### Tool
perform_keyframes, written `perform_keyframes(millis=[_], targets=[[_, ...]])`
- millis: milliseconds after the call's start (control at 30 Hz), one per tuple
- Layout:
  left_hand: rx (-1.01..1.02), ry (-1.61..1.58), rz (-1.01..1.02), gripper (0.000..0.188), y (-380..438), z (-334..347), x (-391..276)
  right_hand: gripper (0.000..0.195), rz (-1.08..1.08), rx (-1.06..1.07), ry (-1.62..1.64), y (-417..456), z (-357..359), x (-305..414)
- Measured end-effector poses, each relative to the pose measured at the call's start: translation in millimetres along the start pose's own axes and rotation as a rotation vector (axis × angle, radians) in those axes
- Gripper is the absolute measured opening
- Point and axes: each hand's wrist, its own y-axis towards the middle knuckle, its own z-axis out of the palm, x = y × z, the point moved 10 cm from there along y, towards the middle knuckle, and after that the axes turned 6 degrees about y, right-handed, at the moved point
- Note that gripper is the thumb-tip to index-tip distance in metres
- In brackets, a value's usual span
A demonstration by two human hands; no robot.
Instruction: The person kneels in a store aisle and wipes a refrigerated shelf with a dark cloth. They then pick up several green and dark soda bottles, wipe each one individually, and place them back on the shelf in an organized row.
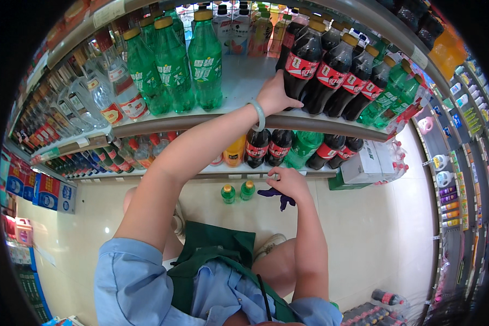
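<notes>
My left hand (pixel 274 94), with a pale green bangle (pixel 260 116) on its wrist, reaches onto the upper shelf. Its fingers lie against the lower left side of the front cola bottle (pixel 302 65), with the thumb spread at its base; the hand's far side is partly hidden. My right hand (pixel 291 182) is lower, before the bottom shelf, its fingers curled round a dark purple cloth (pixel 280 197). Green Sprite bottles (pixel 205 67) stand upright left of a bare stretch of white shelf (pixel 244 81). More cola bottles (pixel 334 73) stand to the right.
Two small green bottles (pixel 228 194) (pixel 247 190) stand on the tiled floor. Glass liquor bottles (pixel 128 91) fill the shelf's left. The shelf's front edge (pixel 179 124) crosses above the lower row. A white carton (pixel 366 163) sits at right; packed cola bottles (pixel 375 316) lie at lower right.
</notes>
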Motion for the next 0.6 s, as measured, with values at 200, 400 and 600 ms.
perform_keyframes(millis=[200, 400, 600], targets=[[0.001, -0.003, -0.041, 0.084, -5, -3, 5, 0.033, -0.050, 0.064, -0.127, 28, 60, -32], [-0.165, 0.140, 0.627, 0.030, -138, -34, -39, 0.074, 0.089, 0.152, -0.300, 52, 135, -59], [0.902, 0.368, -0.100, 0.058, -311, 114, 190, 0.062, 0.055, 0.042, 0.359, 68, 186, -106]])
